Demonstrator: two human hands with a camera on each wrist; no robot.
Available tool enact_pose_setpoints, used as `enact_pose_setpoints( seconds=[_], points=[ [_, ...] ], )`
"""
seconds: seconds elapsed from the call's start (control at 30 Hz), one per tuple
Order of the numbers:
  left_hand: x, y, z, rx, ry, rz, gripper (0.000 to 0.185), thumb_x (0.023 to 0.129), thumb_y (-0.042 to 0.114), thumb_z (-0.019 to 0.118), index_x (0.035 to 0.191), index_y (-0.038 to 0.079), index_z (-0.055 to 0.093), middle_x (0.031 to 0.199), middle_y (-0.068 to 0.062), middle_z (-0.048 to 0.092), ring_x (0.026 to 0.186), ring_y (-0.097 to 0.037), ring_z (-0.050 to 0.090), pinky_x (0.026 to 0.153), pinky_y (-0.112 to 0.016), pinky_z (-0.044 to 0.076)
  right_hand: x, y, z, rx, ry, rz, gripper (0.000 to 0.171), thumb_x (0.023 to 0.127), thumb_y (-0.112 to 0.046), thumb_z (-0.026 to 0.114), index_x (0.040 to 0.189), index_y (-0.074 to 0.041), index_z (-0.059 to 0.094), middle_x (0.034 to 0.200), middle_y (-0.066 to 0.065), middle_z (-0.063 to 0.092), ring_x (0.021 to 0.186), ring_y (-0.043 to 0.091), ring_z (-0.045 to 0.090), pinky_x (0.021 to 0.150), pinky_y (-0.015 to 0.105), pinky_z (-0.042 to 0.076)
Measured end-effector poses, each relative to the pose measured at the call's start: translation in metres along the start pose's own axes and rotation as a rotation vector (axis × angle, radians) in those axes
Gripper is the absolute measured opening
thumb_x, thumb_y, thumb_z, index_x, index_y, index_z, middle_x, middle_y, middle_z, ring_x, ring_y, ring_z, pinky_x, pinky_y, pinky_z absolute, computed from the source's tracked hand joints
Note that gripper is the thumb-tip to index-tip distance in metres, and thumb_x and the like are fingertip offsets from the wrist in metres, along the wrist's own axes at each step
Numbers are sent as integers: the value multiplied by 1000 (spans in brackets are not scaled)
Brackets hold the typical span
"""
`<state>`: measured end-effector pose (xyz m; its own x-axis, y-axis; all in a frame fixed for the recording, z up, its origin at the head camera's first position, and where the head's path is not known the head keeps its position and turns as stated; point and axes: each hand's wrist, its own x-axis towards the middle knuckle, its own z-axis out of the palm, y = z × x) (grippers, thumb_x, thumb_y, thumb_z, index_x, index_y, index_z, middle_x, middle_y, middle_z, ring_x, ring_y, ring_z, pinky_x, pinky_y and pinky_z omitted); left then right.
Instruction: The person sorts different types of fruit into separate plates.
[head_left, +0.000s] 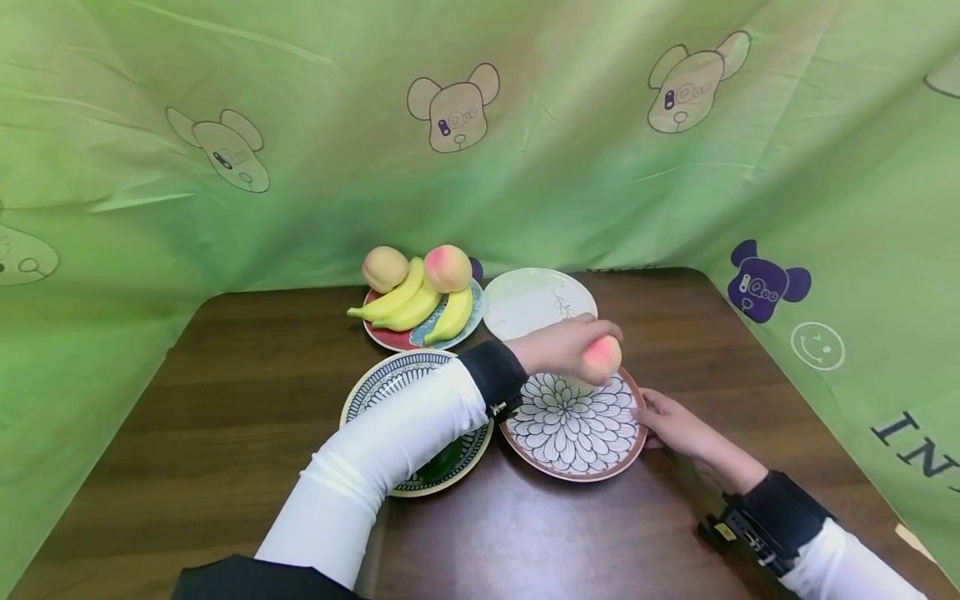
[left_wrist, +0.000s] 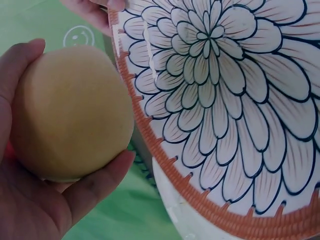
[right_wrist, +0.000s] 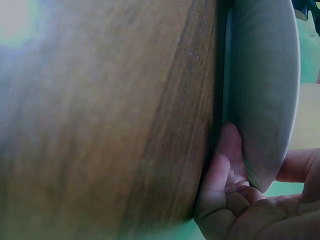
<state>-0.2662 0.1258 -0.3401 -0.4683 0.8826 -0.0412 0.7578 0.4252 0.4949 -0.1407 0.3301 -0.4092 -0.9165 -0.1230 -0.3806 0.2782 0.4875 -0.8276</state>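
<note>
My left hand [head_left: 561, 344] holds a peach [head_left: 602, 357] above the far part of a flower-patterned plate [head_left: 566, 429] with a brown rim. The left wrist view shows the thumb and fingers around the yellowish side of this peach [left_wrist: 72, 112], apart from the plate. At the plate's right edge, my right hand [head_left: 678, 427] pinches the rim. In the right wrist view, its fingers [right_wrist: 227, 150] reach under the plate's pale underside [right_wrist: 262, 95], while the thumb lies on the other side of the rim.
Several bananas [head_left: 405, 304] and two peaches [head_left: 448, 268] sit on a red-and-blue plate [head_left: 390, 340] at the back. Beside it lies a white plate [head_left: 525, 296]. A blue-patterned plate [head_left: 367, 400], partly under my left forearm, holds something dark green [head_left: 442, 467]. Green cloth [head_left: 337, 167] hangs behind the table.
</note>
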Motion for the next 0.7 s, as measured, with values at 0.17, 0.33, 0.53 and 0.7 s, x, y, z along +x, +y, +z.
enact_pose_setpoints(
  seconds=[0.17,0.33,0.53,0.7],
  points=[
    [5,-3,5,-5,-83,-17,65,86,28,80,143,14,53,134,-12,59,115,-18,60,95,-22,48,1,0,-1,3,-5,0,59,110,-16,36,153,20,15,123,31,61,91,12,66,75,27,58],
    [7,-3,11,47,-139,-33,63,86,29,81,142,15,55,134,-11,60,115,-18,59,93,-20,47,2,1,-1,12,-8,-5,60,109,-14,36,152,20,15,118,27,64,87,10,66,73,27,58],
    [7,-2,15,84,-158,-76,60,87,29,80,140,16,55,133,-10,59,116,-18,60,93,-21,48,2,2,0,15,2,2,60,109,-15,37,152,20,14,118,26,65,86,9,65,73,26,57],
    [9,0,19,117,-160,-92,62,87,30,80,142,18,54,135,-8,58,117,-17,60,95,-21,48,1,2,0,19,1,-6,60,109,-14,36,152,21,13,117,29,64,85,7,65,72,26,57]
  ],
)
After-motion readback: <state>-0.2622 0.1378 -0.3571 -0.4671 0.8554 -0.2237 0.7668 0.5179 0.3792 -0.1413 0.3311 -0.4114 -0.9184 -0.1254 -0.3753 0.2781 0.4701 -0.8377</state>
